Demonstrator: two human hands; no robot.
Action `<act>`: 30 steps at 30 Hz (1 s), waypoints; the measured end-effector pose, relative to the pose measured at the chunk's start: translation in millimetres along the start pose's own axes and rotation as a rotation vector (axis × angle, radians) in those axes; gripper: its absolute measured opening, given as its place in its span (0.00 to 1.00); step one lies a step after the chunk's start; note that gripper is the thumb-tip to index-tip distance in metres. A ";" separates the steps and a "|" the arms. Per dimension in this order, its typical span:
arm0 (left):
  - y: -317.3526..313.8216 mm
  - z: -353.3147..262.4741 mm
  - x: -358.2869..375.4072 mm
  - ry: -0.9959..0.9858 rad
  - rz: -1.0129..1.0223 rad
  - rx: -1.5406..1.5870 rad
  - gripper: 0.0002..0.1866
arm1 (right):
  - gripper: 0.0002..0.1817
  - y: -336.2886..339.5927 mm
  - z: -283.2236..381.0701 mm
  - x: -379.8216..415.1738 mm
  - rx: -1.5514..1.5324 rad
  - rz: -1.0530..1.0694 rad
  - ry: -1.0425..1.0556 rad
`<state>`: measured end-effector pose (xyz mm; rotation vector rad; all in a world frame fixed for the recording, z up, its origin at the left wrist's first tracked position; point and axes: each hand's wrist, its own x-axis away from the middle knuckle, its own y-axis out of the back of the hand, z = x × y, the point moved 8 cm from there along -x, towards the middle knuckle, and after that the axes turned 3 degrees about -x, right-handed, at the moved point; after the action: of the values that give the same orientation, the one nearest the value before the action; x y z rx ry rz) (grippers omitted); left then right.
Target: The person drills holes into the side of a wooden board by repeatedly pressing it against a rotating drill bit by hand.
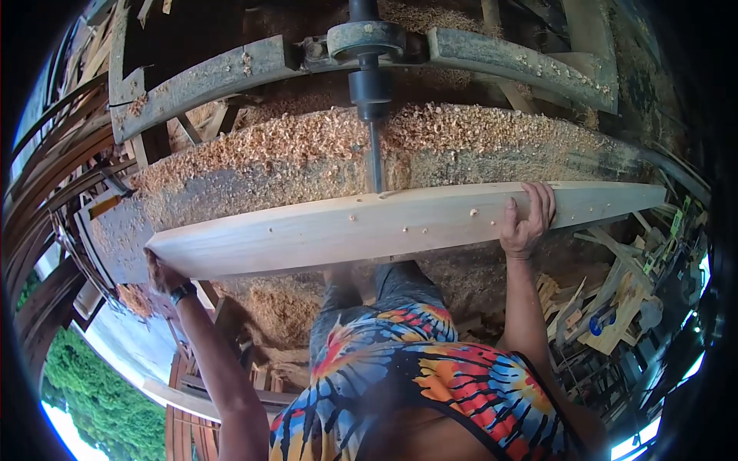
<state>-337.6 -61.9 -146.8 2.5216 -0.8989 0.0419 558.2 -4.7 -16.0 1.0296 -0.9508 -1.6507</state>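
Observation:
A long pale wooden plank [315, 240] lies across in front of my body. Its left end is gripped by my left hand [164, 275], part of which is hidden behind the wood. Farther along to the right, my right hand [529, 224] presses on the plank's broad face, fingers reaching to the far edge. At the middle of that far edge, the drill bit [374, 157] comes down from a dark chuck [370, 91], its tip right at the wood. A small hole shows in the edge left of the bit, and wood chips dot the face.
The worktable [200, 200] is covered with wood shavings [292, 138], piled behind the plank. A curved wooden beam [207, 86] spans behind the chuck. Stacked timber strips [61, 161] crowd the left, scrap wood [615, 307] the right. Shavings [280, 311] cover the floor near my legs.

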 end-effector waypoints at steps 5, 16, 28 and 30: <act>-12.3 -22.1 12.5 -0.212 0.026 -0.486 0.28 | 0.25 -2.0 -4.3 -0.8 0.020 0.019 -0.004; -3.9 -15.6 14.6 -0.001 -0.019 -0.197 0.30 | 0.25 -3.8 -2.9 -2.9 0.104 0.048 -0.020; -18.0 -41.3 24.8 -0.012 -0.046 -0.209 0.32 | 0.25 -4.0 -2.4 -5.6 0.097 0.052 -0.011; -17.4 -46.3 25.2 -0.114 -0.045 -0.355 0.30 | 0.25 -3.5 -1.7 -7.0 0.097 0.054 -0.008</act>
<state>-301.6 -44.9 -108.1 2.2271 -0.8119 -0.2566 560.2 2.7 -18.4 1.0537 -1.0644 -1.5788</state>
